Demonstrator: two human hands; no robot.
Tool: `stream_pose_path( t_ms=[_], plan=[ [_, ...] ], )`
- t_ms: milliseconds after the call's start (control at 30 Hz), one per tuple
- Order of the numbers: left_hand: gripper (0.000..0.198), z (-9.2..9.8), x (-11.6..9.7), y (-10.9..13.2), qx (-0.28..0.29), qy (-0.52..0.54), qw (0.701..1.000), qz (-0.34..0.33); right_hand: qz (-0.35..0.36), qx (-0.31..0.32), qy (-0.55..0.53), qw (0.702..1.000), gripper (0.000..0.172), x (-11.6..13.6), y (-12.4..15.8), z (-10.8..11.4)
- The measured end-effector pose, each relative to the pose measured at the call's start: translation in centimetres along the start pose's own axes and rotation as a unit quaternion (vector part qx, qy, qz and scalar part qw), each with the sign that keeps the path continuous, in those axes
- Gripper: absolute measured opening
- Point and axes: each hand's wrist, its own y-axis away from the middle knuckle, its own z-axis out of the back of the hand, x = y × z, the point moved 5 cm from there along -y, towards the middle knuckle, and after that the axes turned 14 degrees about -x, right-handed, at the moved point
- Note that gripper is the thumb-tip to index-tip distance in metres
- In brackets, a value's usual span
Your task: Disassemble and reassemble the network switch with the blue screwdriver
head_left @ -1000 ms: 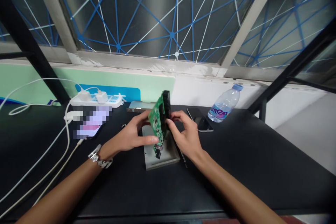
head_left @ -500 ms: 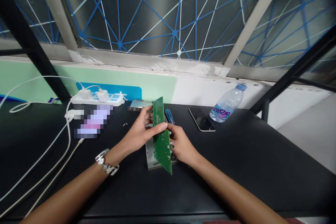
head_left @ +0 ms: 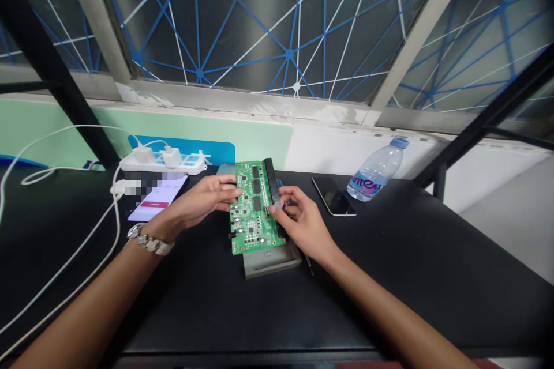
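A green circuit board [head_left: 253, 213] is held up with its component side showing; a black connector strip [head_left: 272, 181] runs along its right edge. My left hand [head_left: 203, 199] grips the board's left edge, thumb on its face. On the right edge, by the black strip, my right hand [head_left: 305, 222] pinches it. Under the board lies a grey metal case [head_left: 272, 260], partly hidden. Behind the board and right hand, a blue object is mostly covered, and a thin dark rod [head_left: 309, 265] pokes out near the case.
A dark phone [head_left: 333, 197] and a water bottle [head_left: 377, 172] stand at the back right of the black table [head_left: 389, 288]. At the left are a lit phone [head_left: 162, 199], a white power strip [head_left: 190, 164] and white cables.
The board has turned from edge-on, solder side showing, to its component face. My left hand has moved left with its edge; my right thumb now shows on the front.
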Motion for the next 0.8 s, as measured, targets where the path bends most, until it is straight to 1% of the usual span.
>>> stream_pose_path(
  t_ms=[33, 100, 200, 233, 300, 467, 600, 667, 733, 800],
  plan=[
    [0.031, 0.2, 0.3, -0.2, -0.01, 0.002, 1.0, -0.002, 0.003, 0.018, -0.013, 1.0, 0.041, 0.3, 0.3, -0.2],
    [0.032, 0.0, 0.6, -0.4, -0.02, 0.011, 1.0, -0.008, 0.016, 0.065, -0.031, 0.997, 0.058, 1.0, 1.1, -0.6],
    [0.033, -1.4, 0.7, -0.2, 0.0, 0.041, 0.999, -0.015, 0.041, 0.127, -0.028, 0.991, 0.085, 1.9, 2.4, -1.5],
    [0.034, -2.0, 0.7, -0.1, 0.004, 0.053, 0.998, -0.021, 0.046, 0.136, -0.023, 0.989, 0.091, 2.2, 2.8, -1.7],
    [0.035, -2.8, 0.6, 0.2, -0.01, 0.074, 0.997, -0.036, 0.059, 0.145, -0.016, 0.988, 0.097, 2.5, 3.4, -2.1],
    [0.048, -3.8, 1.1, 0.5, -0.056, 0.088, 0.994, -0.016, 0.104, 0.153, -0.005, 0.983, 0.101, 2.8, 4.2, -3.0],
    [0.059, -4.0, 1.1, 0.8, -0.069, 0.081, 0.994, -0.015, 0.124, 0.149, 0.009, 0.981, 0.094, 2.7, 4.3, -3.0],
    [0.058, -4.0, 1.0, 0.9, -0.079, 0.069, 0.994, -0.019, 0.121, 0.144, 0.006, 0.982, 0.09, 2.7, 4.2, -3.0],
    [0.051, -3.9, 0.7, 0.8, -0.096, 0.053, 0.993, -0.044, 0.107, 0.137, -0.006, 0.985, 0.089, 2.8, 4.1, -2.9],
    [0.045, -3.6, 0.3, 0.7, -0.106, 0.034, 0.991, -0.072, 0.083, 0.117, -0.025, 0.989, 0.087, 2.8, 3.7, -2.7]
  ],
)
